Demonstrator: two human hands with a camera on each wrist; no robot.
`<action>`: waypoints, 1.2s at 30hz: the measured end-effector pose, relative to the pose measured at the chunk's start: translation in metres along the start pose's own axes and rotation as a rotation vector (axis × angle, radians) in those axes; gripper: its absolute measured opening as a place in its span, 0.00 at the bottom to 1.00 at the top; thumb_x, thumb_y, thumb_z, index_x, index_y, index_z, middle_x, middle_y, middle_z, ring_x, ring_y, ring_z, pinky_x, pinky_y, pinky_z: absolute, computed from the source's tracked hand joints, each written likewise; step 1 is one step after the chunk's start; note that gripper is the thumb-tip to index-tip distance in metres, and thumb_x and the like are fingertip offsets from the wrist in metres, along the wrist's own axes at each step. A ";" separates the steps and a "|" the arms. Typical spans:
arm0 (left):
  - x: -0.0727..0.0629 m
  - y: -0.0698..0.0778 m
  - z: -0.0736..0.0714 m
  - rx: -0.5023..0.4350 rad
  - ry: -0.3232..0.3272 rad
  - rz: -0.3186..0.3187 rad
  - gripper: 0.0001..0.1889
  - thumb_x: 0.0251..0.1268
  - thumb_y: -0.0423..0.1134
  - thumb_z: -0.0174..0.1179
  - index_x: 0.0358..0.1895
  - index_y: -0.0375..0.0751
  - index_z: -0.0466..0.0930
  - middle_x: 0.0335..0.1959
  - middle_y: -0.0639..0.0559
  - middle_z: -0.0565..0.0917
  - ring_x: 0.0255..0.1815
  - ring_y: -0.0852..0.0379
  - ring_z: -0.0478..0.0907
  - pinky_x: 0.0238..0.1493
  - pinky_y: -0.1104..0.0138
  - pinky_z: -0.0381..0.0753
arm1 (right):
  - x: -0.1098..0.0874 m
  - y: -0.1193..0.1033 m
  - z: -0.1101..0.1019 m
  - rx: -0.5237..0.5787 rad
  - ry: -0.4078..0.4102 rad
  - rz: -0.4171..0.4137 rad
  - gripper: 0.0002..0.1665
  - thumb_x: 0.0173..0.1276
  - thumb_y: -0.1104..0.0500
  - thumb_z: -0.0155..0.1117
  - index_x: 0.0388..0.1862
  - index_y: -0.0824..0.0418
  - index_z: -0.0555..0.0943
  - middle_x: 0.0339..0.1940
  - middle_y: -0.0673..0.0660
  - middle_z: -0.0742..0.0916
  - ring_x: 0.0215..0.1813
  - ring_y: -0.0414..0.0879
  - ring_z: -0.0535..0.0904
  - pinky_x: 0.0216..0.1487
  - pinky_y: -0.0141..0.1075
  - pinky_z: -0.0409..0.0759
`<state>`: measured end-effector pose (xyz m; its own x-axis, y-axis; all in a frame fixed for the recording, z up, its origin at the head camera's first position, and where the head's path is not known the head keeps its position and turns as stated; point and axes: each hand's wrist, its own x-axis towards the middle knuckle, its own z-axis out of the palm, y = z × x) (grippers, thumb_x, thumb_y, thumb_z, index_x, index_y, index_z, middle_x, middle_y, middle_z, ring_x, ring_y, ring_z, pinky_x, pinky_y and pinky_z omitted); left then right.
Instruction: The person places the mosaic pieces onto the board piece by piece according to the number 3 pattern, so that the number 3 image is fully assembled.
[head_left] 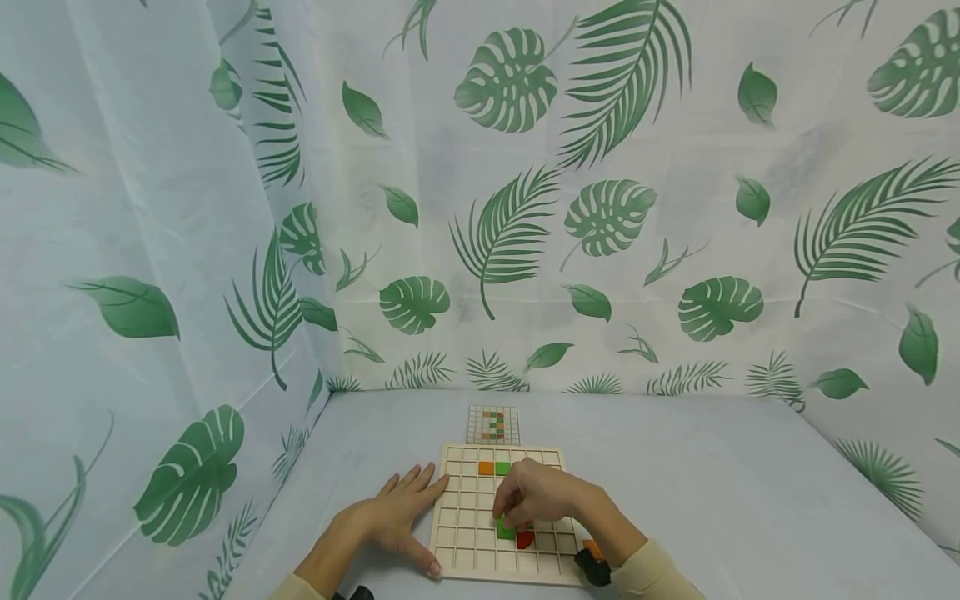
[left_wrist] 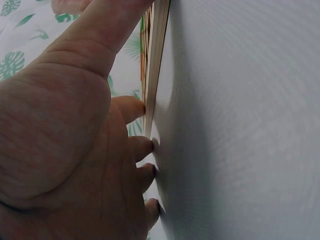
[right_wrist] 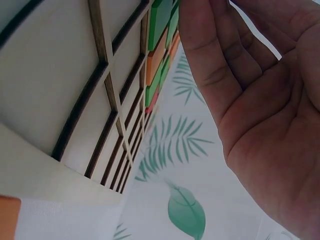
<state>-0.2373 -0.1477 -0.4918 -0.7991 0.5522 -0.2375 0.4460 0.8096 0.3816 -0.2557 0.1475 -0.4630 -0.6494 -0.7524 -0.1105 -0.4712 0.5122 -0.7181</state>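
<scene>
A pale wooden grid board [head_left: 468, 562] lies on the table. My left hand [head_left: 393, 512] rests at its left edge with fingers spread, the thumb by the near left corner and fingertips along the side; in the left wrist view the fingertips reach the board's edge [left_wrist: 159, 55]. My right hand [head_left: 543, 492] is over the middle of the board, its bent thumb and finger pinching a green tile [head_left: 504, 530]. The right wrist view cuts off those fingertips. Near it sits a red piece [head_left: 526, 540]. Farther up are an orange tile [head_left: 486, 468] and another green tile [head_left: 502, 469].
Behind the board lies a small card [head_left: 492, 425] printed with a grid and coloured squares. An orange piece [head_left: 592, 548] lies off the board's right side, partly behind the right wrist. White curtains [head_left: 517, 333] with green leaves stand behind and to the left of the table.
</scene>
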 end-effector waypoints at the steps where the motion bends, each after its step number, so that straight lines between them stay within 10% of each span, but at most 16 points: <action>1: 0.000 0.000 0.000 -0.003 0.000 0.001 0.70 0.39 0.75 0.76 0.86 0.53 0.49 0.87 0.41 0.47 0.88 0.37 0.42 0.84 0.37 0.43 | 0.000 0.000 0.000 0.001 0.001 0.001 0.07 0.64 0.70 0.75 0.35 0.58 0.92 0.28 0.48 0.91 0.25 0.36 0.83 0.28 0.28 0.84; 36: -0.001 0.001 -0.001 -0.008 -0.001 0.001 0.69 0.39 0.74 0.77 0.86 0.53 0.49 0.87 0.40 0.47 0.88 0.37 0.42 0.84 0.37 0.43 | -0.001 -0.005 0.008 -0.090 -0.020 0.009 0.12 0.54 0.68 0.82 0.34 0.55 0.91 0.27 0.44 0.89 0.28 0.30 0.78 0.31 0.26 0.81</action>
<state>-0.2366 -0.1476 -0.4909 -0.7981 0.5534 -0.2382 0.4435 0.8073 0.3894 -0.2483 0.1425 -0.4646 -0.6423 -0.7552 -0.1310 -0.5178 0.5535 -0.6523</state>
